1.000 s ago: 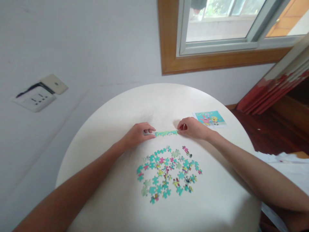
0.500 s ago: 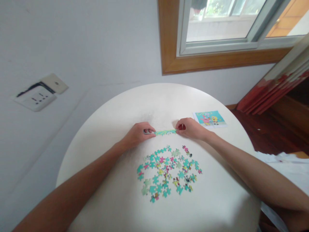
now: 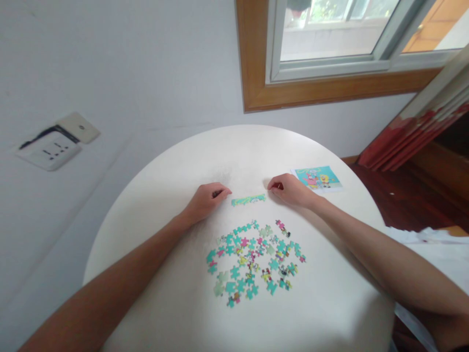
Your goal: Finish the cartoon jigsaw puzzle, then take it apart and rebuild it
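A joined strip of jigsaw pieces (image 3: pixel 248 200), green and yellow with a bit of white, lies flat on the white round table (image 3: pixel 234 156). Just off its left end rests my left hand (image 3: pixel 207 200), thumb and fingertips pressed together with nothing showing between them. My right hand (image 3: pixel 289 189) is a little beyond the strip's right end, its fingers curled into an empty-looking pinch. Neither hand touches the strip. Closer to me spreads a pile of loose jigsaw pieces (image 3: pixel 252 264) in teal, pink, yellow and pale green, a few of them linked.
A picture sheet (image 3: pixel 318 177) with cartoon figures on teal lies behind my right hand. Beyond the table's far edge stands a white wall (image 3: pixel 146 73) with a socket (image 3: pixel 51 150) and a wood-framed window (image 3: pixel 256 93). A red and cream curtain (image 3: pixel 395 132) hangs at right.
Both hands have let go of the strip's ends. My left hand has drawn back to the left, and a small gap now shows beside my right hand. The strip stays in place.
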A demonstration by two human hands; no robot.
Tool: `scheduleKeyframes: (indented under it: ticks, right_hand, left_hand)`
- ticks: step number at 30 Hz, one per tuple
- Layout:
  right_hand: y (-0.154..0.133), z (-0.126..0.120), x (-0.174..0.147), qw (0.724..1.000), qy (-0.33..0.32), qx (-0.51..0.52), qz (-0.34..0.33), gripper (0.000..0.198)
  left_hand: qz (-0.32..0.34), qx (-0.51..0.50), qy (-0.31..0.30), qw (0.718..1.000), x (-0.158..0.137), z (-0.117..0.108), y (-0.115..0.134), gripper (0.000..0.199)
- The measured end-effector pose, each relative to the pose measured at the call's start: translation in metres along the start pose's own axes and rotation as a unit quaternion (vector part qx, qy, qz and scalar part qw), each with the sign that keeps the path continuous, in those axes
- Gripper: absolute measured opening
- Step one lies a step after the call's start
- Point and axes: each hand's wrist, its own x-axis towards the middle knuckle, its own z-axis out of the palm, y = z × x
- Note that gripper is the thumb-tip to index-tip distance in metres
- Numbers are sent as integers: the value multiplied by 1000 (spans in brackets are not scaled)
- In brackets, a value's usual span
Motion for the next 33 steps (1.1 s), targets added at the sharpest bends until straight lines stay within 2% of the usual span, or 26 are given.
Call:
scheduleKeyframes:
  ticks: [8,12,19,26,33]
  right_hand:
    - [3,3,1,1000,-8,-14,-3,21]
    - [2,3,0,1000,-13,-6,-9,20]
    - [0,5,-2,997,-58,33,-25,17]
    - [2,13,0,998,-39,14,-36,13]
    - [4,16,1,999,-38,15,-33,11]
  left_hand:
    - [29,-1,-8,1000,-1,3,-1,27]
    - [43,-43,-35,998,-1,1,-3,22]
    - [54,-88,-78,992,-1,-4,-5,27]
    - [37,-96,-57,993,-1,2,-5,20]
    - [56,-95,-33,993,0,4,-7,16]
